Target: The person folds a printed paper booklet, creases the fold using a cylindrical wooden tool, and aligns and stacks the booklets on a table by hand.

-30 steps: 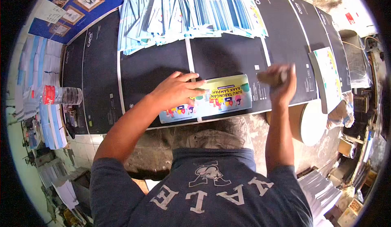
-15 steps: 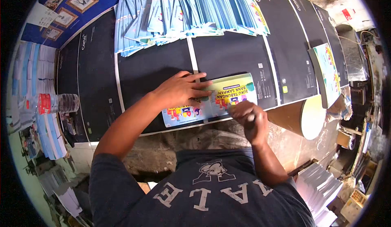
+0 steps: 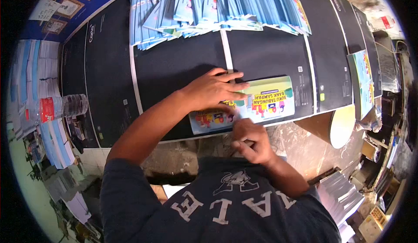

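Note:
A printed booklet sheet (image 3: 272,100) lies near the table's front edge, with two colourful yellow and blue cover designs side by side, lettered "BUKU TABUNGAN BANK SAMPAH". My left hand (image 3: 213,90) presses on its upper left part with fingers spread, hiding some of the left cover. Just in front of the sheet's middle, my right hand (image 3: 253,142) is closed in a fist around a slim, darkish thing. Its tip and kind are blurred, close to the line between the two covers.
Many blue booklets (image 3: 244,7) are heaped at the table's far side. Another stack of booklets (image 3: 365,84) lies at the right edge of the black-covered table (image 3: 174,64). At left is a plastic bottle (image 3: 65,105); a cardboard tube (image 3: 328,127) sits below the right edge.
My right hand has moved left and closer to my body, down along the middle of the sheet. My left hand stays pressed on it. The whole view has shifted slightly.

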Tool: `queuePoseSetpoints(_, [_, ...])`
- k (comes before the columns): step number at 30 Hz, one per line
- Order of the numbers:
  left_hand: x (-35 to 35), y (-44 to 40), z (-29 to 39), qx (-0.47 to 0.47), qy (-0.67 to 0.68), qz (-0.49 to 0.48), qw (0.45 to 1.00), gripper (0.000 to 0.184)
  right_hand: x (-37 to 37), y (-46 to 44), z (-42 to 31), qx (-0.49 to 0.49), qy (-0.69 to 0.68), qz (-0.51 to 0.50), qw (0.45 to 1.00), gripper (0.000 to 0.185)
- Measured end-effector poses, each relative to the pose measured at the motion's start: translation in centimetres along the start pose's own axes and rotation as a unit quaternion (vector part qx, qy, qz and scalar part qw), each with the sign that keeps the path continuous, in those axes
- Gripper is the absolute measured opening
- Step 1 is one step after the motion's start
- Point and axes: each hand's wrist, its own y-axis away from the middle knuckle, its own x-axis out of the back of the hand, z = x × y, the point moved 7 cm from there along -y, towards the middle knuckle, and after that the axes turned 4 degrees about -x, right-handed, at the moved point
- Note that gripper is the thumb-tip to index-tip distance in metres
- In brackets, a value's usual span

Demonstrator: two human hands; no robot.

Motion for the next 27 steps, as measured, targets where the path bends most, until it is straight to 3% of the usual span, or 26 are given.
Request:
queuePoseSetpoints(1, [0.1, -0.3, -0.1, -0.008, -0.001, 0.011, 1.000, 0.058, 0.3, 0.0, 2.0, -0.052, 0.014, 0.014, 0.998, 0.018])
queuePoseSetpoints(2, [-0.3, -0.3, -0.2, 0.000, 0.000, 0.005, 1.000, 0.058, 0.1, 0.0, 1.9, 0.000, 0.048, -0.002, 0.999, 0.018])
queuePoseSetpoints(5, [-0.4, -0.2, -0.4, -0.010, 0.008, 0.029, 1.000, 0.058, -0.4, -0.1, 1.0, -0.014, 0.079, 0.027, 0.996, 0.021])
queuePoseSetpoints(8, [0.2, -0.1, -0.1, -0.005, 0.020, 0.025, 0.999, 0.059, -4.7, -1.9, -4.1, 0.115, 0.007, -0.087, 0.990, 0.022])
queuePoseSetpoints(11, [0.0, 0.2, -0.1, -0.013, 0.021, 0.043, 0.999, 0.060, -5.0, -1.4, 2.0, 0.041, 0.098, -0.095, 0.990, 0.022])
queuePoseSetpoints(16, [0.0, -0.1, -0.1, -0.005, 0.022, 0.034, 0.999, 0.056, -6.9, -1.7, 1.8, 0.048, 0.132, -0.064, 0.988, 0.024])
queuePoseSetpoints(20, [0.3, 0.0, -0.1, 0.002, 0.030, 0.037, 0.999, 0.056, -10.1, -1.8, 3.0, 0.081, 0.129, -0.156, 0.976, 0.021])
queuePoseSetpoints(27, [1.2, -0.8, 0.3, 0.016, 0.034, 0.005, 0.999, 0.053, -8.0, -1.4, -0.5, 0.080, 0.068, -0.120, 0.987, 0.023])
